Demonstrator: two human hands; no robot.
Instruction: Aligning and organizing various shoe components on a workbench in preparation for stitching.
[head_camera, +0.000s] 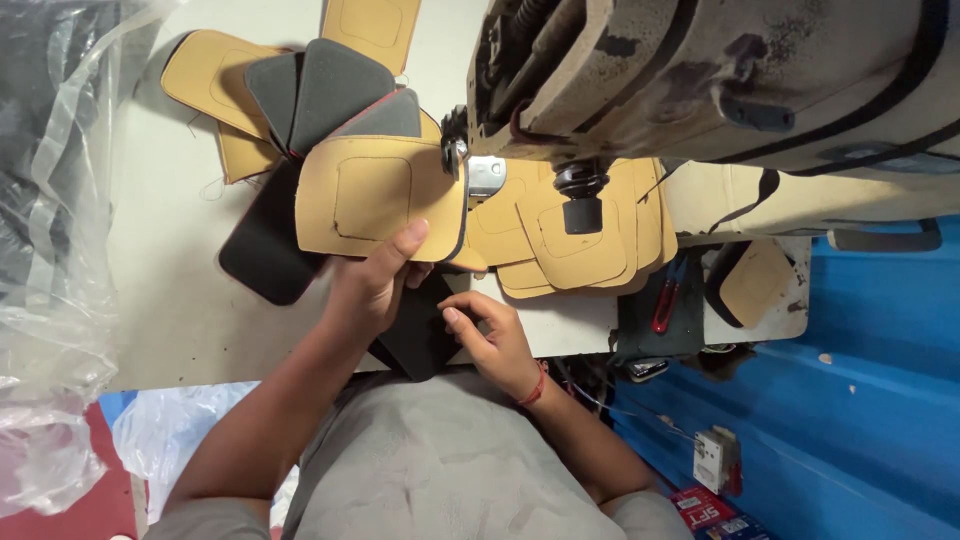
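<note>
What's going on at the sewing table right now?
A person sits at a sewing machine on a pale table. The left hand pinches a tan padded panel by its lower edge, holding it up near the needle area. The right hand rests its fingers on a black panel at the table's near edge. More tan and black panels lie stacked around the machine.

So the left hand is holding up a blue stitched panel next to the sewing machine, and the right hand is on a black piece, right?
Not quite: in the head view the panel in the left hand is tan, not blue. It is beside the sewing machine, and the right hand does touch a black piece.
</note>
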